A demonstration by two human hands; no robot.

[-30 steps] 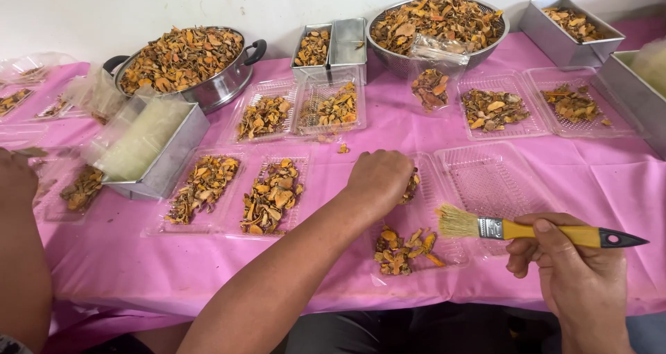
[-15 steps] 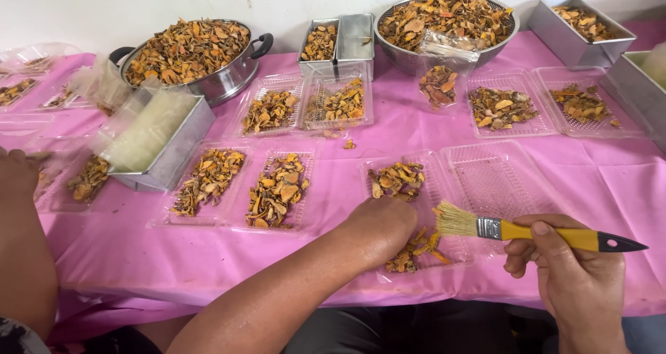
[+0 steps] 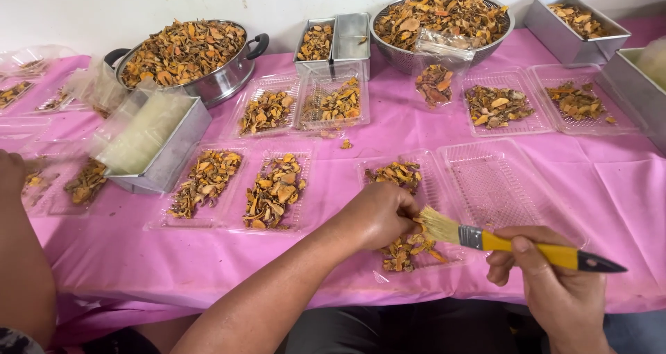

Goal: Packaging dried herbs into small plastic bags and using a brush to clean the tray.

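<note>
Since a moment ago, my right hand (image 3: 555, 284) brought the brush (image 3: 485, 241), grasped by its stiff yellow handle, to my left hand (image 3: 378, 215), which pinches light, brittle dried slices (image 3: 409, 246) in the clear tray (image 3: 444, 187) near the table's front edge.

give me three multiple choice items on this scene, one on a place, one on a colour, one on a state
1. Where do the brush bristles point?
A. at the handled pot
B. at the dried slices by the left hand
C. at the wall

2. What colour is the tablecloth?
A. pink
B. green
C. white

3. What state is the clear tray above the brush in?
A. heaped with slices
B. lidded
C. empty

Answers: 1 B, the bristles meet the slices beside the left hand while the right hand grips the yellow handle. 2 A, pink cloth covers the table. 3 C, only its ribbed floor shows.
</note>
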